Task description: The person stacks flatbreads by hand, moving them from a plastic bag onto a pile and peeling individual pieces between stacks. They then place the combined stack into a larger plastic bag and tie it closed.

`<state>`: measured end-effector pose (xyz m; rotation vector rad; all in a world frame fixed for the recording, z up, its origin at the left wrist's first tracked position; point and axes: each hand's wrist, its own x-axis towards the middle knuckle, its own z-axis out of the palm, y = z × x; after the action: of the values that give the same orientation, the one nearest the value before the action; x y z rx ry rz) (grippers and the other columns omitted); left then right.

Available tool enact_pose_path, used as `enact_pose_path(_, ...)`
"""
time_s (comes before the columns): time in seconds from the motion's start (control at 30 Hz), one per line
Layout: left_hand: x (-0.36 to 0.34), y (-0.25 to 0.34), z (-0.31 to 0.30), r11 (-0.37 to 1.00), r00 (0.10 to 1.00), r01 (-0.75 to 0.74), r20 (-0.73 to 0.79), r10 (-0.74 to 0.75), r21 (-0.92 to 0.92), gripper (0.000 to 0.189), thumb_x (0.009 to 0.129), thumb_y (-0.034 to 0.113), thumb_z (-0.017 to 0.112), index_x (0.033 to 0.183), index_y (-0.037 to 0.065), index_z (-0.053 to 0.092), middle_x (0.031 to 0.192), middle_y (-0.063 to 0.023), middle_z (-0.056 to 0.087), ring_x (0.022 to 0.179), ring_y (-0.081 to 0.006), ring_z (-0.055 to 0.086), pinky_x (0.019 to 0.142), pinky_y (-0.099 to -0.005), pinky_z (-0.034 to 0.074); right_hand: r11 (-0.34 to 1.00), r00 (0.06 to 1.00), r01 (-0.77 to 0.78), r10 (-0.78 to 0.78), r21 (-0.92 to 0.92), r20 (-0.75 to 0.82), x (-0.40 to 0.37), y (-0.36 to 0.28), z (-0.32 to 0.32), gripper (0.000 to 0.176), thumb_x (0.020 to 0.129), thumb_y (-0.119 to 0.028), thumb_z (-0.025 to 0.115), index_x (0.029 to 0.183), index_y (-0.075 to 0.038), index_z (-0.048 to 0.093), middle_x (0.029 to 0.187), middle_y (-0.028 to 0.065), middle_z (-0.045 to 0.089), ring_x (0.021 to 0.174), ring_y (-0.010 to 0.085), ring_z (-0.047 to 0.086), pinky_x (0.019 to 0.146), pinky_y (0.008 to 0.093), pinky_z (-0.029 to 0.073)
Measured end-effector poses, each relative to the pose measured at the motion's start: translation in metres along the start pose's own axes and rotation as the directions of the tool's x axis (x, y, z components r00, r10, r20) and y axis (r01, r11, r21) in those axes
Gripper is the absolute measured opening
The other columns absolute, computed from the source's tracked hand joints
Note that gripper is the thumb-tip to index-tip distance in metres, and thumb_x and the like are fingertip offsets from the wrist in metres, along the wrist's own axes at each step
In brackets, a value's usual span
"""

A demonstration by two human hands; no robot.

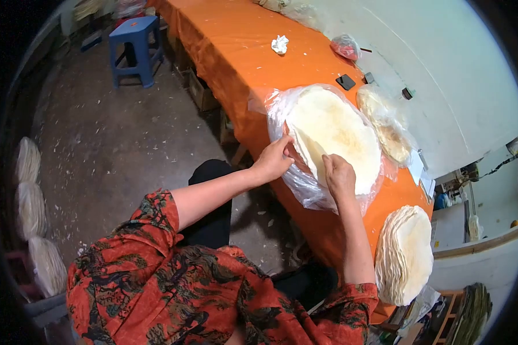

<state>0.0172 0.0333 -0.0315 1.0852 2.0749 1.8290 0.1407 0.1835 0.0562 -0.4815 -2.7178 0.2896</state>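
A stack of large, pale round sheets (342, 129) lies in a clear plastic bag (308, 192) on the orange-covered table (236, 46). At the stack's left edge, my left hand (274, 160) has its fingers pressed together on the rim of the sheets. My right hand (338, 174) pinches the lifted edge of a thin sheet (312, 150) near the stack's lower left side. A second tall stack of pale rounds (406, 256) stands at the table's near right end.
Along the wall side lie a bagged stack (385, 121), a black phone-like object (345, 82), a red bag (345, 47) and crumpled white paper (280, 45). A blue stool (136, 50) stands on the floor, with bagged stacks (31, 210) at far left.
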Motion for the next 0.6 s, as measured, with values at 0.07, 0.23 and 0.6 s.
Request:
enact_pose_path(0.07, -0.001, 0.003, -0.001, 0.998, 1.000, -0.021, 0.003, 0.021, 0.058, 0.044, 0.075, 0.006, 0.061, 0.118, 0.003, 0.049, 0.089, -0.0123, 0.055, 0.074, -0.0246, 0.057, 0.071, -0.0344, 0.048, 0.997, 0.994, -0.067, 0.069, 0.026, -0.083, 0.002, 0.003, 0.005, 0.025, 0.087, -0.028, 0.057, 0.094, -0.005, 0.066, 0.087, 0.0177, 0.065, 0.080, 0.0362, 0.062, 0.070, 0.0441, 0.048)
enact_pose_path(0.23, -0.001, 0.007, 0.001, 0.978, 0.991, -0.126, -0.018, 0.131, 0.168, 0.044, 0.075, 0.007, 0.060, 0.117, 0.000, 0.049, 0.104, -0.0232, 0.056, 0.098, -0.0396, 0.055, 0.086, -0.0429, 0.045, 0.994, 0.994, 0.073, -0.080, -0.078, -0.081, 0.004, -0.020, 0.021, 0.027, 0.086, -0.029, 0.059, 0.091, -0.003, 0.059, 0.087, 0.0170, 0.063, 0.079, 0.0363, 0.061, 0.069, 0.0445, 0.049)
enact_pose_path(0.6, -0.001, 0.027, -0.014, 0.890, 0.965, -0.262, 0.101, 0.242, 0.373, 0.041, 0.075, 0.011, 0.063, 0.112, -0.002, 0.052, 0.112, -0.0209, 0.053, 0.106, -0.0370, 0.052, 0.090, -0.0427, 0.044, 0.965, 0.999, -0.016, 0.004, -0.262, -0.047, 0.033, -0.021, 0.032, 0.015, 0.077, -0.016, 0.060, 0.071, -0.003, 0.060, 0.069, 0.0215, 0.063, 0.067, 0.0380, 0.064, 0.062, 0.0463, 0.050)
